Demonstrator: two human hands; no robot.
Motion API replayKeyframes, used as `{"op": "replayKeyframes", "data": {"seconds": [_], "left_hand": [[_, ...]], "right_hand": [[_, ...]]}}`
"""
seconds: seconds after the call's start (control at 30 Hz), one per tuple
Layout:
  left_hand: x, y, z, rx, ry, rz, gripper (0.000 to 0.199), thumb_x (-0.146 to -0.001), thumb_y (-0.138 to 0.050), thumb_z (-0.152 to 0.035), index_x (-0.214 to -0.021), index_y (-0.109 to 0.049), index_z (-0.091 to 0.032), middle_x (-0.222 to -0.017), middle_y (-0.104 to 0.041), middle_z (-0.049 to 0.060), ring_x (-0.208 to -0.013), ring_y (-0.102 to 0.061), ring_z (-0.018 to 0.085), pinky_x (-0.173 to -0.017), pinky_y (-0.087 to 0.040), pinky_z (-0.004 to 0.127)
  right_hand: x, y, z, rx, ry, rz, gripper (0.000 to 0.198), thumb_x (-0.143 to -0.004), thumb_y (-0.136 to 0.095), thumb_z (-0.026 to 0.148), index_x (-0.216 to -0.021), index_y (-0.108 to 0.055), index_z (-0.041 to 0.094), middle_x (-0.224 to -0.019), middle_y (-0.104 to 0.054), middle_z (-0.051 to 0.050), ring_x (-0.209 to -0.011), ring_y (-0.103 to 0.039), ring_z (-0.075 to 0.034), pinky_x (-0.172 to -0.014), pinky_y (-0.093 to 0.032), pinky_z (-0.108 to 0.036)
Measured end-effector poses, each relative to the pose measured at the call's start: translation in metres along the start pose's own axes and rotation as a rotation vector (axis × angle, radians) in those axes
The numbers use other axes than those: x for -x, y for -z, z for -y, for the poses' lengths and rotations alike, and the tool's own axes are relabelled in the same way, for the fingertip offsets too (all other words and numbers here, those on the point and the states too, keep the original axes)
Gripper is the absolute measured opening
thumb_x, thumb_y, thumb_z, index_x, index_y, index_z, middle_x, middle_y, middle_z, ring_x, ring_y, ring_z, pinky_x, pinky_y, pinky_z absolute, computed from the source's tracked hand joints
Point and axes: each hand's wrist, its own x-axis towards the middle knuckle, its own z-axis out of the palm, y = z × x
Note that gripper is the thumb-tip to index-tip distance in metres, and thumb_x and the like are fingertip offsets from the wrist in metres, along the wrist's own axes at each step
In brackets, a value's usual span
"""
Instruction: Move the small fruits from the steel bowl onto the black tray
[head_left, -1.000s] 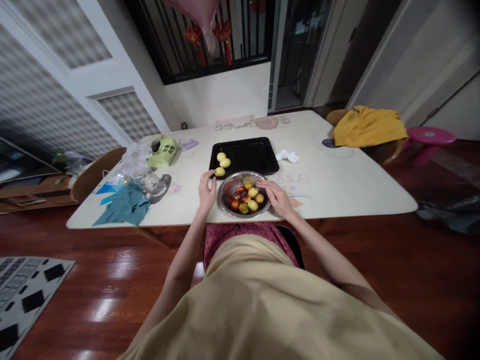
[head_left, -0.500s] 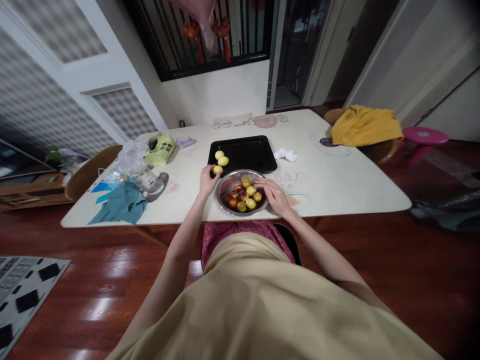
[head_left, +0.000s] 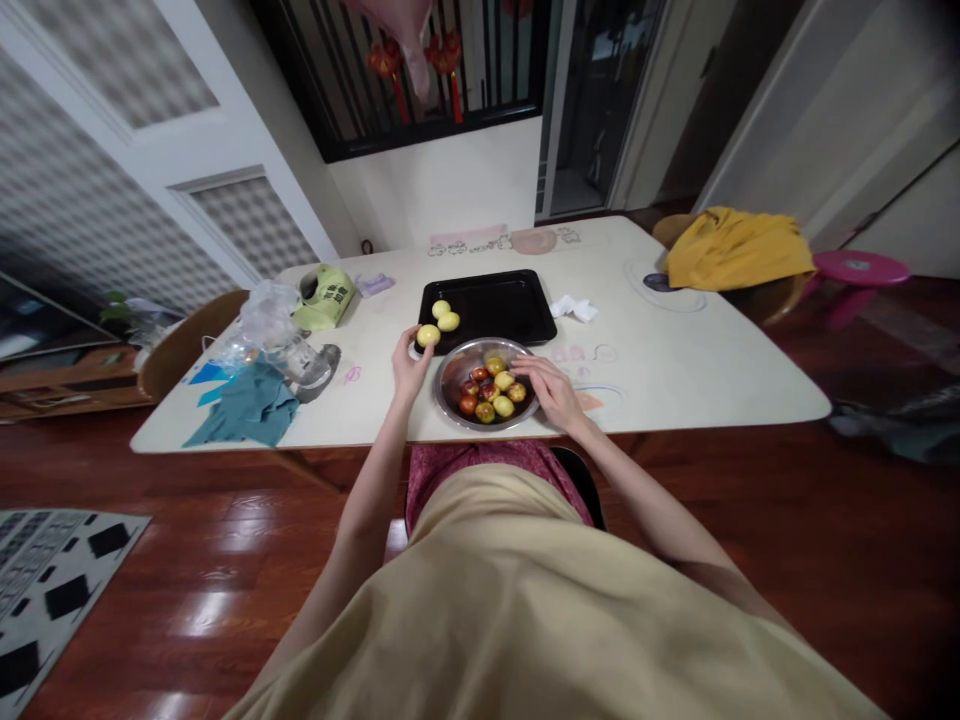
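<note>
Between the thumb and fingers of my left hand [head_left: 410, 358] is a round yellow fruit [head_left: 428, 335], over the near left corner of the black tray [head_left: 499, 305]. Two more yellow fruits [head_left: 448, 321] lie together in the tray's left part. Just nearer to me stands a steel bowl [head_left: 442, 400] with several fruits in it, some plain yellow, some mottled or reddish brown [head_left: 468, 404]. My right hand [head_left: 553, 388] lies at the bowl's right rim, its fingers stretched out over the edge, with nothing seen in them.
On the table's left are a teal cloth [head_left: 251, 408], a clear plastic bag [head_left: 266, 310] and a green paper bag [head_left: 332, 297]. A crumpled white tissue [head_left: 574, 308] lies right of the tray. Yellow fabric [head_left: 739, 252] covers a chair at the right, near a pink stool [head_left: 862, 268].
My left hand, with the yellow fruit in its fingers, has shifted slightly left and up by the tray's corner. My right hand has stayed at the bowl's rim.
</note>
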Motion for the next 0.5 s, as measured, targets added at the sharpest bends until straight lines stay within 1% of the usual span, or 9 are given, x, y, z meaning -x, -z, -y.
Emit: {"op": "replayKeyframes", "data": {"seconds": [0.07, 0.13, 0.17, 0.27, 0.37, 0.43, 0.5], "left_hand": [[0.007, 0.002, -0.012, 0.053, 0.021, -0.025, 0.04, -0.092, -0.071, -0.044, -0.123, -0.064, -0.02, -0.128, -0.073, 0.011, -0.113, -0.072, 0.025, -0.105, -0.057, 0.041], [0.016, 0.003, -0.026, 0.077, 0.019, 0.001, 0.044, -0.092, -0.072, -0.046, -0.126, -0.063, -0.02, -0.128, -0.073, 0.012, -0.11, -0.074, 0.024, -0.102, -0.06, 0.04], [0.02, 0.003, -0.034, 0.076, 0.002, 0.037, 0.044, -0.092, -0.073, -0.046, -0.126, -0.063, -0.02, -0.127, -0.073, 0.011, -0.11, -0.074, 0.024, -0.102, -0.06, 0.04], [0.032, 0.003, -0.061, 0.059, -0.074, 0.201, 0.042, -0.091, -0.075, -0.041, -0.126, -0.065, -0.02, -0.124, -0.074, 0.011, -0.11, -0.074, 0.024, -0.103, -0.062, 0.041], [0.037, 0.001, -0.083, 0.056, -0.133, 0.361, 0.038, -0.089, -0.076, -0.036, -0.123, -0.067, -0.021, -0.12, -0.074, 0.01, -0.109, -0.074, 0.024, -0.101, -0.063, 0.041], [0.038, 0.0, -0.092, 0.064, -0.163, 0.461, 0.036, -0.088, -0.076, -0.033, -0.121, -0.067, -0.021, -0.119, -0.074, 0.01, -0.109, -0.074, 0.024, -0.101, -0.064, 0.04], [0.038, -0.001, -0.096, 0.07, -0.186, 0.525, 0.033, -0.087, -0.076, -0.03, -0.118, -0.068, -0.021, -0.119, -0.073, 0.01, -0.108, -0.074, 0.024, -0.101, -0.064, 0.04]], "right_hand": [[0.0, 0.0, 0.0, -0.003, 0.001, 0.001, 0.052, -0.112, -0.033, 0.052, -0.11, -0.078, 0.026, -0.125, -0.077, -0.01, -0.128, -0.068, -0.026, -0.117, -0.051, -0.054], [0.0, -0.001, 0.0, -0.006, -0.001, 0.001, 0.053, -0.112, -0.032, 0.052, -0.11, -0.078, 0.026, -0.125, -0.078, -0.009, -0.128, -0.068, -0.026, -0.118, -0.05, -0.054], [0.0, -0.001, 0.0, -0.007, -0.003, 0.001, 0.053, -0.112, -0.032, 0.052, -0.11, -0.078, 0.026, -0.125, -0.077, -0.009, -0.128, -0.068, -0.026, -0.118, -0.05, -0.054], [0.0, 0.0, 0.0, -0.007, -0.007, 0.005, 0.053, -0.112, -0.032, 0.052, -0.11, -0.078, 0.026, -0.125, -0.077, -0.009, -0.128, -0.068, -0.027, -0.118, -0.05, -0.055], [-0.001, 0.0, 0.001, -0.004, -0.011, 0.014, 0.055, -0.112, -0.031, 0.054, -0.11, -0.078, 0.027, -0.125, -0.077, -0.009, -0.127, -0.068, -0.028, -0.118, -0.05, -0.056], [-0.001, 0.0, 0.001, -0.005, -0.01, 0.017, 0.056, -0.112, -0.03, 0.056, -0.111, -0.078, 0.027, -0.125, -0.077, -0.009, -0.127, -0.067, -0.028, -0.118, -0.05, -0.056], [-0.001, 0.0, 0.001, -0.006, -0.007, 0.016, 0.056, -0.112, -0.03, 0.056, -0.111, -0.078, 0.027, -0.125, -0.077, -0.009, -0.127, -0.067, -0.028, -0.118, -0.05, -0.056]]}}
